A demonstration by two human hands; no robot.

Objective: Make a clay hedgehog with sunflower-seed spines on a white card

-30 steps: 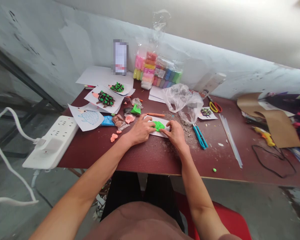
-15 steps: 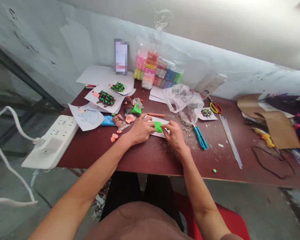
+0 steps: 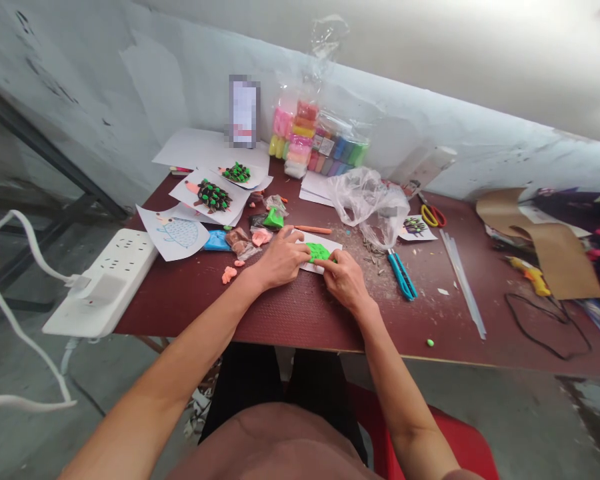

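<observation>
Bright green clay (image 3: pixel 319 252) lies flattened on a small white paper (image 3: pixel 334 246) in front of me. At its left side my left hand (image 3: pixel 283 258) rests with bent, spread fingers on the paper and the clay's edge, holding nothing. My right hand (image 3: pixel 343 276) touches the clay's lower right edge with an extended index finger; its other fingers are curled, and nothing shows in them. An orange stick (image 3: pixel 313 230) lies just beyond the paper. Left of my left hand are pieces of pink clay (image 3: pixel 229 274) and an opened green clay packet (image 3: pixel 274 218).
Clay hedgehogs on paper (image 3: pixel 213 195), a hedgehog drawing (image 3: pixel 180 233) and a power strip (image 3: pixel 103 283) are at the left. Clay packs (image 3: pixel 300 140) and a plastic bag (image 3: pixel 363 193) stand behind. Teal pliers (image 3: pixel 401 274), scissors (image 3: pixel 433 215) and a glue gun (image 3: pixel 533 277) lie right.
My right hand has shifted slightly down and its index finger now stretches left along the clay's lower edge. More of the paper's right side shows. My left hand stays nearly in place.
</observation>
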